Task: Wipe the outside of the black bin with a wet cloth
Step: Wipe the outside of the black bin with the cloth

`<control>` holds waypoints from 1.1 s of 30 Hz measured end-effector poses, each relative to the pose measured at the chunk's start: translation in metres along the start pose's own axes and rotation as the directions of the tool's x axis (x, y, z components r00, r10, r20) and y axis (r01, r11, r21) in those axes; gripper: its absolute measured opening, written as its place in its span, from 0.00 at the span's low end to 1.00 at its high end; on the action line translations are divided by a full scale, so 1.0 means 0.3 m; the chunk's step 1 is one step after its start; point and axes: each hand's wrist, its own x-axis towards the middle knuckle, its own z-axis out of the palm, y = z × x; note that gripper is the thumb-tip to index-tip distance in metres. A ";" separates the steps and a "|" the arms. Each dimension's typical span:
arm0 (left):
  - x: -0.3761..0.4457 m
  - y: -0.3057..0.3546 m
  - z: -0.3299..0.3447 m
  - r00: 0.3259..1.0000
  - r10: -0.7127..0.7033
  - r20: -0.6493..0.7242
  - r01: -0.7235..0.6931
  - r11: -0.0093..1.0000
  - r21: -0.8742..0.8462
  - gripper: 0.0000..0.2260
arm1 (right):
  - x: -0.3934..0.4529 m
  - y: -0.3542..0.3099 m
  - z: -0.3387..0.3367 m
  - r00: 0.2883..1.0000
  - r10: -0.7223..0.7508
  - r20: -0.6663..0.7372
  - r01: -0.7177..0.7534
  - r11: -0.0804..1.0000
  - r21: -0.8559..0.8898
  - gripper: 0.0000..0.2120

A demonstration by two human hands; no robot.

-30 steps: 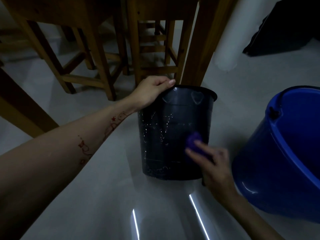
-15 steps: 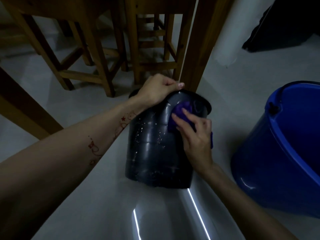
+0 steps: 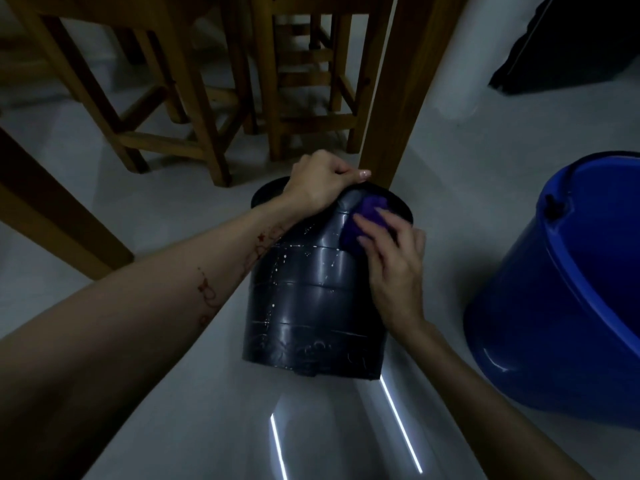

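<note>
The black bin (image 3: 304,306) stands on the pale floor, tipped away from me, its side speckled with white marks. My left hand (image 3: 320,183) grips its far rim from above. My right hand (image 3: 394,268) presses a purple cloth (image 3: 363,220) flat against the upper right of the bin's outer wall, just under the rim. Most of the cloth is hidden under my fingers.
A large blue bucket (image 3: 568,282) stands close on the right. A thick wooden table leg (image 3: 398,91) rises directly behind the bin, with wooden stools (image 3: 304,98) and chair legs (image 3: 166,109) beyond. A dark object (image 3: 568,43) lies at the far right. Light streaks reflect on the floor (image 3: 346,438).
My right hand slid the cloth up from the bin's lower side to just under the rim. The bin tilted further away while my left hand kept its grip on the rim.
</note>
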 end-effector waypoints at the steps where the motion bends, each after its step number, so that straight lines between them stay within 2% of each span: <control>1: 0.001 -0.007 0.000 1.000 -0.016 -0.026 0.016 1.000 0.000 0.16 | -0.031 -0.025 0.012 0.998 -0.065 0.023 0.065 0.998 -0.006 0.14; 4: 0.003 -0.023 -0.008 0.998 -0.048 -0.051 0.047 0.999 -0.016 0.16 | -0.161 -0.074 0.020 0.956 -0.277 0.099 0.277 0.961 0.017 0.12; 6: -0.004 -0.021 -0.017 0.999 -0.033 -0.012 0.033 0.999 0.004 0.15 | -0.233 -0.067 -0.004 0.914 -0.383 0.135 0.379 0.924 0.058 0.10; 8: -0.017 -0.022 -0.034 0.999 0.018 0.029 -0.019 1.000 0.024 0.13 | -0.260 -0.046 -0.041 0.871 -0.461 0.171 0.451 0.887 0.094 0.11; 9: -0.028 -0.021 -0.052 0.998 0.048 0.030 -0.048 0.999 0.015 0.13 | -0.253 -0.033 -0.057 0.873 -0.456 0.173 0.445 0.890 0.102 0.11; 10: -0.036 -0.032 -0.073 0.998 0.062 -0.001 -0.062 0.998 -0.003 0.14 | -0.233 -0.019 -0.067 0.899 -0.412 0.146 0.402 0.911 0.097 0.13; 12: -0.043 -0.089 -0.121 0.997 0.006 -0.082 -0.007 1.000 -0.014 0.18 | -0.157 0.019 -0.076 0.977 -0.208 0.040 0.205 0.977 0.065 0.14; 13: -0.050 -0.130 -0.143 0.994 -0.070 -0.087 0.070 0.998 0.002 0.21 | -0.108 0.045 -0.073 0.997 -0.079 -0.010 0.080 0.995 0.059 0.14; 15: -0.072 -0.203 -0.164 0.976 -0.218 -0.017 0.217 0.975 -0.042 0.21 | -0.021 0.085 -0.053 0.993 0.109 -0.050 -0.105 0.992 0.073 0.14; 16: -0.081 -0.226 -0.158 0.974 -0.225 0.013 0.225 0.969 -0.104 0.19 | 0.007 0.095 -0.037 0.987 0.152 -0.043 -0.148 0.986 0.080 0.14; 18: -0.089 -0.221 -0.129 0.986 -0.166 -0.020 0.157 0.959 -0.236 0.14 | 0.042 0.092 -0.004 0.986 0.162 -0.032 -0.158 0.983 0.088 0.15; 21: -0.068 -0.167 -0.103 0.989 -0.121 -0.089 0.085 0.937 -0.339 0.13 | 0.073 0.035 0.019 0.994 0.093 -0.061 -0.088 0.993 0.075 0.14; 24: -0.036 -0.129 -0.104 0.994 -0.072 -0.082 0.045 0.953 -0.301 0.15 | 0.076 -0.019 0.028 0.994 -0.031 -0.105 0.034 0.999 0.024 0.14; 27: -0.016 -0.111 -0.105 0.993 -0.032 -0.114 0.005 0.974 -0.228 0.14 | -0.017 -0.065 0.046 0.977 -0.209 -0.043 0.209 0.978 -0.008 0.13; 31: -0.012 -0.084 -0.107 0.996 -0.031 -0.080 0.016 0.982 -0.190 0.17 | -0.243 -0.042 0.034 0.871 -0.477 0.119 0.481 0.877 -0.008 0.16; 33: -0.015 -0.072 -0.107 0.998 -0.012 -0.061 0.002 0.987 -0.160 0.16 | -0.303 -0.005 -0.006 0.819 -0.545 0.176 0.552 0.834 0.013 0.15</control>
